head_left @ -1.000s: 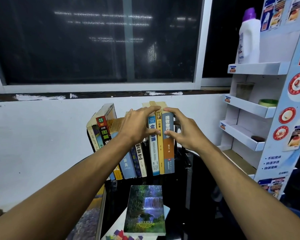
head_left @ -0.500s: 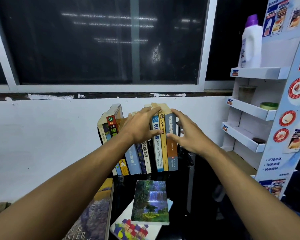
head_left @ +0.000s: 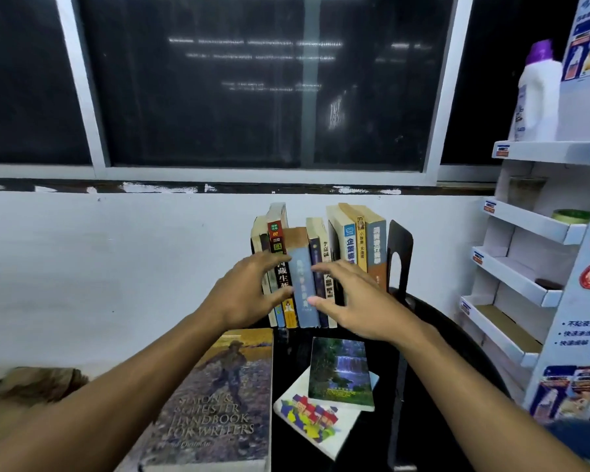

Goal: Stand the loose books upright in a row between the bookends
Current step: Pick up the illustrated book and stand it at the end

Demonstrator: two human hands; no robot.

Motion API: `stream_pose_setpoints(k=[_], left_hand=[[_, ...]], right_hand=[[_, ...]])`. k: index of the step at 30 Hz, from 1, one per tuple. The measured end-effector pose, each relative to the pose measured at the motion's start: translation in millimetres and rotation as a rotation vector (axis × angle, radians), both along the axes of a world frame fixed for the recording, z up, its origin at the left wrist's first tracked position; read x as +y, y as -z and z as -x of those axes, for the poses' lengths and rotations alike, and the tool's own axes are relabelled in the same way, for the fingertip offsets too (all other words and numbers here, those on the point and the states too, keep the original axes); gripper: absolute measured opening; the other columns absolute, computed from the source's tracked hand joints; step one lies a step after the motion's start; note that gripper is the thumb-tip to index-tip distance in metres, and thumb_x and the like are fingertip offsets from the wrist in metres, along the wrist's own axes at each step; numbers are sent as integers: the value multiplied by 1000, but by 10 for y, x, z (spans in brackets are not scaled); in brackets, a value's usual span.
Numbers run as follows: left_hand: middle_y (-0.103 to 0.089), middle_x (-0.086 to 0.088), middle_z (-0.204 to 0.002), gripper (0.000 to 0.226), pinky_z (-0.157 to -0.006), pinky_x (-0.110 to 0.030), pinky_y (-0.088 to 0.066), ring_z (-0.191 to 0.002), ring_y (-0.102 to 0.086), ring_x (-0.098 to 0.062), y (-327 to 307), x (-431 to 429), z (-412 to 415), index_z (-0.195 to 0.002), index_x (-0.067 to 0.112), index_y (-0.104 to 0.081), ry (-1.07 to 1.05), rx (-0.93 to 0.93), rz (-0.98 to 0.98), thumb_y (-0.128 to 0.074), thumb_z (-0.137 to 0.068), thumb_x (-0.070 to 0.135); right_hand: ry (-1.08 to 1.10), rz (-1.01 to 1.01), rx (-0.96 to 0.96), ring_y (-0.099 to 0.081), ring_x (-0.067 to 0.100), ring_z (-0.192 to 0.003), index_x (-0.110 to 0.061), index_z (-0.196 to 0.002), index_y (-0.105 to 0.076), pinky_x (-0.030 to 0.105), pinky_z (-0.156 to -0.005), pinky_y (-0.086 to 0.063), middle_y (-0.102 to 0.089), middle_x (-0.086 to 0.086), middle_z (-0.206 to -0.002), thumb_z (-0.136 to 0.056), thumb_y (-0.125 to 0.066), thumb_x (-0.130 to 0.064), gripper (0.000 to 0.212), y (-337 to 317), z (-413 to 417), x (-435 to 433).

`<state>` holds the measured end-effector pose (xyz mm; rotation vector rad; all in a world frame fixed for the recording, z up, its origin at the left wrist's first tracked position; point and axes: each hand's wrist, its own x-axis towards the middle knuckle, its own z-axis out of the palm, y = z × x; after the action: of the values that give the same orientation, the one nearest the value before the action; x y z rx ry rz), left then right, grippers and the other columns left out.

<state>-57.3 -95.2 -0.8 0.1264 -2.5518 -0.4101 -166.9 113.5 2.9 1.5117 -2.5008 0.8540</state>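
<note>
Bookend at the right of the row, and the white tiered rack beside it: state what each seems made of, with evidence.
Bookend: probably thin sheet metal, painted matt black; a slim flat plate with a rounded top and a cut-out arch. Rack: apparently folded cardboard, printed white; a lower tray shows a bare brown floor and thin folded lips.

Head view — forward, downward, near.

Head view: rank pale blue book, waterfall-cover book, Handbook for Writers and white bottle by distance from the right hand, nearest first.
1. pale blue book: upright in the row, right at the thumb of the right hand.
2. waterfall-cover book: lying flat just below the hand.
3. Handbook for Writers: flat, lower left.
4. white bottle: top shelf, far right.
</note>
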Motion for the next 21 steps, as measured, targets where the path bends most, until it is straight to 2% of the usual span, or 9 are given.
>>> stream_pose_setpoints(k=[2, 5, 8, 13, 15, 19, 21], left_hand=[[-53, 7, -147, 56, -109, -38, -44, -133, -50, -13, 130, -113, -191, -144, 36, -52, -1, -31, -18, -64, -92, 53], [-56, 11, -142, 55, -106, -36, -48, -129, -53, -9, 312, -264, -435, -142, 40, -53, 7, -87, -41, -62, -91, 58], [-55, 12, -143, 54, -107, -31, -44, -131, -51, -8, 475, -393, -626, -142, 41, -53, -7, -127, -53, -62, -91, 58], [-57, 12, -143, 71, -107, -36, -45, -132, -50, -9, 725, -618, -855, -142, 45, -51, -44, -217, -96, -43, -83, 85], [-59, 10, -141, 77, -106, -38, -46, -131, -52, -11, 815, -686, -921, -143, 43, -51, -65, -242, -101, -40, -81, 88], [-66, 4, -126, 80, -100, -38, -48, -119, -56, -18, 942, -775, -1054, -145, 41, -49, -135, -299, -110, -40, -81, 89], [-67, 3, -114, 86, -92, -31, -48, -108, -59, -17, 965, -781, -1103, -145, 39, -50, -144, -322, -120, -38, -79, 91]], right_hand=[[-22, -62, -38, -24, 7, -145, -37, -149, -34, 36, -120, -22, -31, -15, -154, -93, -54, -60, 64, 95, -117, -79], [-39, -124, -77, -25, 12, -147, -40, -149, -31, 44, -120, -26, -30, -14, -158, -92, -51, -66, 66, 254, -263, -187], [-54, -172, -121, -25, 13, -147, -38, -151, -30, 43, -119, -26, -28, -11, -159, -94, -50, -63, 65, 381, -413, -277], [-88, -229, -186, -24, 15, -147, -37, -150, -29, 46, -118, -29, -30, -10, -159, -95, -48, -64, 65, 586, -543, -430], [-79, -258, -216, -22, 17, -148, -36, -152, -26, 48, -118, -28, -29, -8, -159, -94, -48, -66, 69, 653, -587, -500], [-51, -264, -230, -21, 18, -148, -34, -155, -22, 46, -119, -28, -27, -6, -161, -92, -47, -69, 76, 738, -685, -620], [-29, -257, -252, -19, 19, -149, -31, -155, -21, 47, -119, -26, -25, -5, -161, -93, -47, -67, 76, 747, -714, -662]])
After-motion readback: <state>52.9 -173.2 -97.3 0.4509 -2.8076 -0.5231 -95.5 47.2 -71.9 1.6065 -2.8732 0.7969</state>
